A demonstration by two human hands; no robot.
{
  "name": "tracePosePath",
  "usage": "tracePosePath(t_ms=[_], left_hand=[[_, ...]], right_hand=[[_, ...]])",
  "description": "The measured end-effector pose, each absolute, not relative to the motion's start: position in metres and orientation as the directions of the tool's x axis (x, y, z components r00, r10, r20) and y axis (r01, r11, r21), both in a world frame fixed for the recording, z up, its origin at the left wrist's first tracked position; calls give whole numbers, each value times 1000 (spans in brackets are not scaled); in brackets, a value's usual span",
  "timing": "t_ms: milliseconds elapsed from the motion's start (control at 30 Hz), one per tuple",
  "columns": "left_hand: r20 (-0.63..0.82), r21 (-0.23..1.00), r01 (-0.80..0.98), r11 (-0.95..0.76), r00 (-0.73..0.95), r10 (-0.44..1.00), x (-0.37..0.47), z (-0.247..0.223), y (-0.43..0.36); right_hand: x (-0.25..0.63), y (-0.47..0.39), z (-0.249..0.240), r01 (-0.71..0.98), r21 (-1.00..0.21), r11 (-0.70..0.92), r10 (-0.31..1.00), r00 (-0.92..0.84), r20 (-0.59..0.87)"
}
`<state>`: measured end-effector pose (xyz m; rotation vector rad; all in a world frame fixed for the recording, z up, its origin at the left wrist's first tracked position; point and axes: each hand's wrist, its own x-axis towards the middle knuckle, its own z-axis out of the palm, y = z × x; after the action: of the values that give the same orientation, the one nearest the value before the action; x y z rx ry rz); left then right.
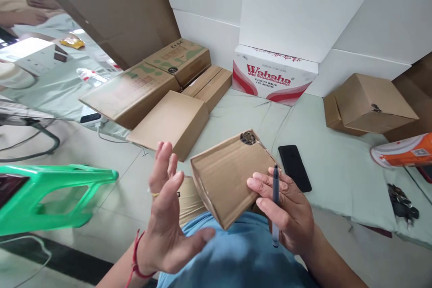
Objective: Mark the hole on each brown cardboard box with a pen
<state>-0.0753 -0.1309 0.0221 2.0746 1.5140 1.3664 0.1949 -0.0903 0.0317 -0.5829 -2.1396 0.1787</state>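
Observation:
My left hand is raised to the left of a small cardboard box, fingers spread and holding nothing, with a red cord at the wrist. The brown cardboard box lies tilted in front of my blue shirt, at the table's near edge; a dark round mark shows at its far corner. In my right hand a pen with a dark tip stands nearly upright, held against the fingers. Those same fingertips rest on the box's right side. What supports the box underneath is hidden.
Several cardboard boxes stand at the left on the green-covered table. A white Wahaha carton is at the back. To the right are a black phone, another box, an orange canister and keys. A green stool stands left.

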Motion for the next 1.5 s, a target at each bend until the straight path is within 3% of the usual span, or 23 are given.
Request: tracePosePath(t_ms=[133,233,333,433,533,667,767,967,1267,1500], left_hand=[[539,546,666,-508,185,822,-62,46,-124],[534,544,683,-487,166,829,-49,51,-122],[583,535,671,-513,146,799,-41,54,-122],[601,530,653,-541,160,783,-36,57,-121],[604,521,664,-537,158,781,-35,57,-117],[601,479,691,-541,192,776,-37,47,-109],[568,457,703,-546,242,786,-39,33,-108],[578,485,690,-538,209,789,-39,18,-120],[597,503,665,-552,195,778,-36,17,-124],[614,501,647,-575,203,763,-38,13,-127]], right_hand=[[195,-91,28,299,-422,856,517,-474,713],[199,-93,30,216,-598,772,630,-379,678],[205,-89,44,6,-782,624,767,-199,610],[210,-77,65,-201,-889,412,896,-89,435],[209,-60,79,-242,-943,227,964,-80,253],[195,-43,73,-146,-976,164,980,-91,178],[183,-37,66,-34,-978,207,978,-33,208],[176,-41,80,302,-924,233,971,-14,240],[168,-43,93,485,-802,348,937,-157,312],[164,-45,89,576,-729,369,927,-169,335]])
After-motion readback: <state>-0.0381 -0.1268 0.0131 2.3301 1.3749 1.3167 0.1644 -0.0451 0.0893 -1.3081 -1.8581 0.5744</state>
